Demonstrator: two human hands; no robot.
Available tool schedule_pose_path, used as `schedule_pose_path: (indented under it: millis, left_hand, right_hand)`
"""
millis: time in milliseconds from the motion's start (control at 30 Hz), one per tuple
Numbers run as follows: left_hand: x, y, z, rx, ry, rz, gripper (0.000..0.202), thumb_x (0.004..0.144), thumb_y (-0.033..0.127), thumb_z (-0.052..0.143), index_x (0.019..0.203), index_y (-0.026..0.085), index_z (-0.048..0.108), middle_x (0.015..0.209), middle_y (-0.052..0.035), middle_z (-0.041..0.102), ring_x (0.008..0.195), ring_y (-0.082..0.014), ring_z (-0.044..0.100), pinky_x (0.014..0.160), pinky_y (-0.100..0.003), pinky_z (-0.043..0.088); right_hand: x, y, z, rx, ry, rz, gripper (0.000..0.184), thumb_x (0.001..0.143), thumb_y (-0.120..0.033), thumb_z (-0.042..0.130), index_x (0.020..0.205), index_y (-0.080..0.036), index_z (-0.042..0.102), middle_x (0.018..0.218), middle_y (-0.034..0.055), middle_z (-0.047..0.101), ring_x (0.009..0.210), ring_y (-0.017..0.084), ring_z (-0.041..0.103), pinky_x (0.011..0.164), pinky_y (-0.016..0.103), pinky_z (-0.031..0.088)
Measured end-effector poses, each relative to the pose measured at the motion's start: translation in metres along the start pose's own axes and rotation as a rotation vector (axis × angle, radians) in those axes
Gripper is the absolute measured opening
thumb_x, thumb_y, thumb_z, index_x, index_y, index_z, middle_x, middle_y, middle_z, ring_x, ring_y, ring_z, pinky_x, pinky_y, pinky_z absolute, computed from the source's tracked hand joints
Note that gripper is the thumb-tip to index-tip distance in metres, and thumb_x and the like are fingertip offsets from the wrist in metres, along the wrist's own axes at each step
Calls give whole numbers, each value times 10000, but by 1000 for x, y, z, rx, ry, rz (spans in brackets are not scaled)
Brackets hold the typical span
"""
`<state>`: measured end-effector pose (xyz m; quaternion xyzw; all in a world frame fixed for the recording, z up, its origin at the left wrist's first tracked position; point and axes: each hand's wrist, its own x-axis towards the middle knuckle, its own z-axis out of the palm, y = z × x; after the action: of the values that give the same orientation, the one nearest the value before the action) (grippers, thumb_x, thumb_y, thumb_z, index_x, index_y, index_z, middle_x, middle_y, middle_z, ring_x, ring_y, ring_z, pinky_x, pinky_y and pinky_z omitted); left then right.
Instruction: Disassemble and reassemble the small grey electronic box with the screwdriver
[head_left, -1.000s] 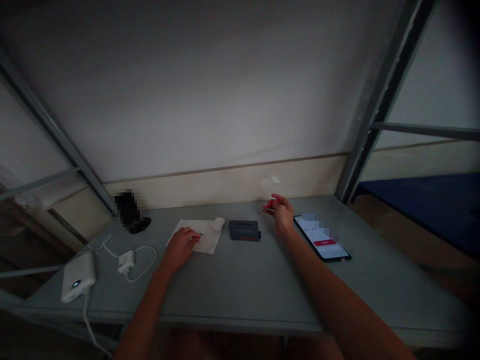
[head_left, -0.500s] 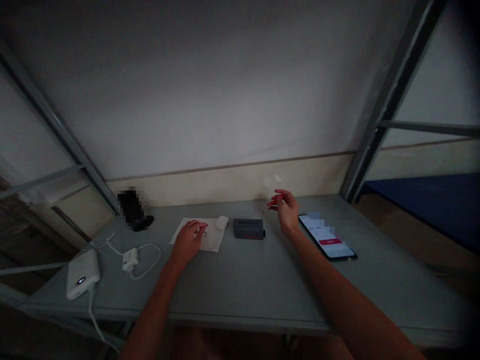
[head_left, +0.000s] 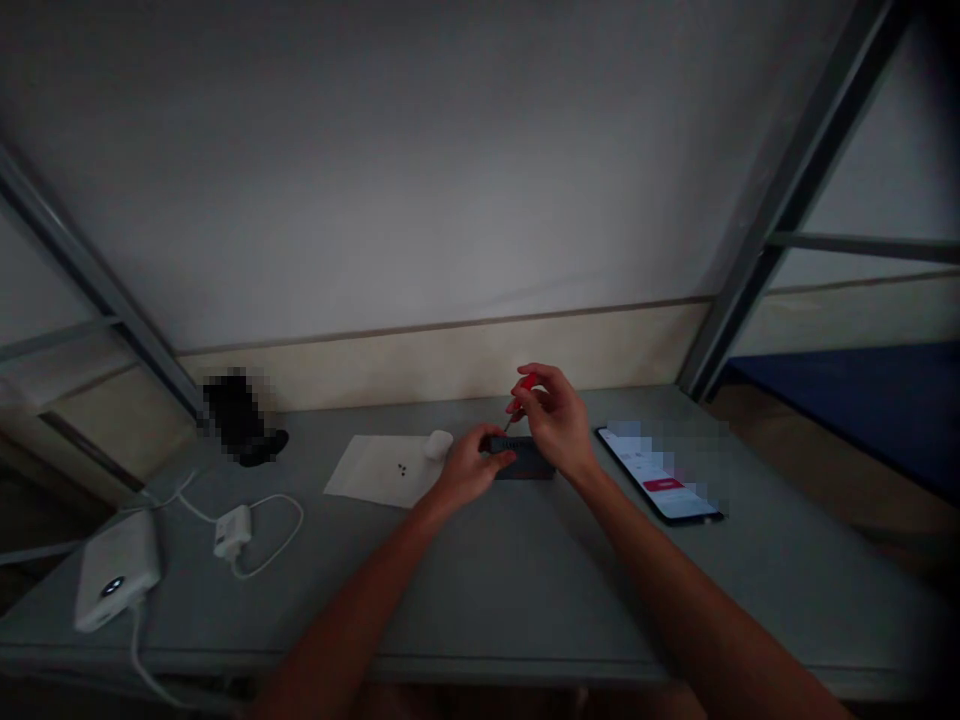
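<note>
A dark box-shaped device with a row of vent slots (head_left: 529, 462) rests on the grey table, partly covered by my hands. My left hand (head_left: 474, 465) grips its left end, thumb on the near side and fingers at the top. In my right hand (head_left: 556, 415) is a small red-handled screwdriver (head_left: 527, 386), closed in the fingers. The shaft slants down to the left, its tip at the device's top edge near my left fingertips. To the left lies a white sheet (head_left: 367, 465) with several tiny dark screws (head_left: 403, 468) on it.
A small white roll (head_left: 437, 445) sits on the sheet's corner. At right lies a lit phone (head_left: 660, 480). Leftward are a white power bank (head_left: 118, 570), a white adapter with cable (head_left: 233, 531) and a black stand (head_left: 244, 420). Metal posts rise at both table ends.
My left hand has moved right from the sheet onto the device's left end. My right hand has brought the screwdriver left, down to the device's top. The view has shifted slightly.
</note>
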<state>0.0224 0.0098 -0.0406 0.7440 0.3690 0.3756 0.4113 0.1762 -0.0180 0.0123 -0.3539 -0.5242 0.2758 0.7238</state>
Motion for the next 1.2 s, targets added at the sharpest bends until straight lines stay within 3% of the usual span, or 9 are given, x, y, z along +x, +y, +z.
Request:
schedule_pose_path:
  millis: [267, 367, 533, 633, 700, 800, 933, 1100, 1200]
  left_hand:
    - [-2, 10, -3, 34, -55, 34, 227, 803, 196, 694, 1026, 171, 659, 1016, -63, 699, 988, -236, 630, 933, -363, 464]
    - [-5, 9, -5, -44, -112, 57, 224, 849, 187, 638, 1074, 189, 641, 1091, -69, 684, 1059, -230, 619, 976, -361, 450]
    - [-15, 6, 14, -50, 213, -27, 294, 897, 252, 631, 1162, 203, 512, 1198, -104, 595, 1120, -207, 560, 1001, -363, 431]
    - [-23, 9, 25, -126, 102, -32, 229, 954, 336, 566, 1122, 198, 495, 1132, -102, 599, 1041, -191, 587, 942, -349, 471]
    - [-27, 14, 28, -161, 42, -9, 335, 904, 359, 651, 1147, 194, 490, 1177, -119, 591, 1080, -212, 587, 947, -365, 481]
    - [-30, 19, 27, -85, 82, 12, 585, 741, 275, 823, 1209, 188, 483, 1261, -153, 572, 1138, -260, 573, 995, -430, 468]
    - [-32, 20, 21, 31, 86, 85, 521, 806, 185, 716, 1277, 211, 496, 1291, -143, 583, 1157, -265, 579, 1016, -466, 463]
    - [-31, 16, 25, 52, 98, 158, 633, 812, 261, 732, 1373, 222, 441, 1355, -155, 557, 1215, -286, 565, 1048, -478, 450]
    - [-29, 13, 27, 72, 118, 163, 525, 843, 220, 674, 1331, 214, 481, 1318, -147, 587, 1206, -274, 575, 1067, -467, 439]
  right_hand:
    - [2, -6, -5, 60, -34, 75, 316, 845, -382, 705, 1118, -246, 620, 876, -14, 631, 647, 125, 663, 588, 269, 578]
    - [6, 0, -9, 117, 91, 85, 326, 829, -395, 720, 1105, -254, 617, 854, -21, 631, 630, 125, 663, 592, 285, 590]
    - [-2, 31, -4, 250, 439, 263, 299, 793, -356, 709, 1038, -232, 591, 805, -29, 614, 616, 118, 646, 582, 279, 593]
    - [-9, 48, 1, 314, 565, 363, 303, 783, -344, 706, 1020, -234, 554, 783, -36, 605, 625, 117, 653, 607, 277, 604]
    - [-13, 54, 4, 349, 574, 390, 309, 780, -350, 713, 997, -236, 525, 767, -42, 596, 641, 125, 669, 643, 296, 618]
    - [-14, 54, 7, 374, 561, 408, 330, 773, -370, 728, 976, -234, 506, 763, -40, 598, 677, 150, 702, 673, 323, 628]
    - [-11, 43, 4, 317, 480, 288, 343, 785, -385, 733, 1019, -240, 530, 832, -36, 611, 704, 150, 713, 672, 312, 623]
    - [2, 25, -14, 126, 322, 76, 325, 846, -401, 697, 1098, -263, 545, 903, -31, 604, 702, 139, 700, 685, 329, 624]
    - [6, 18, -25, 20, 270, -20, 265, 871, -371, 683, 1082, -265, 564, 930, -27, 587, 667, 114, 669, 692, 316, 613]
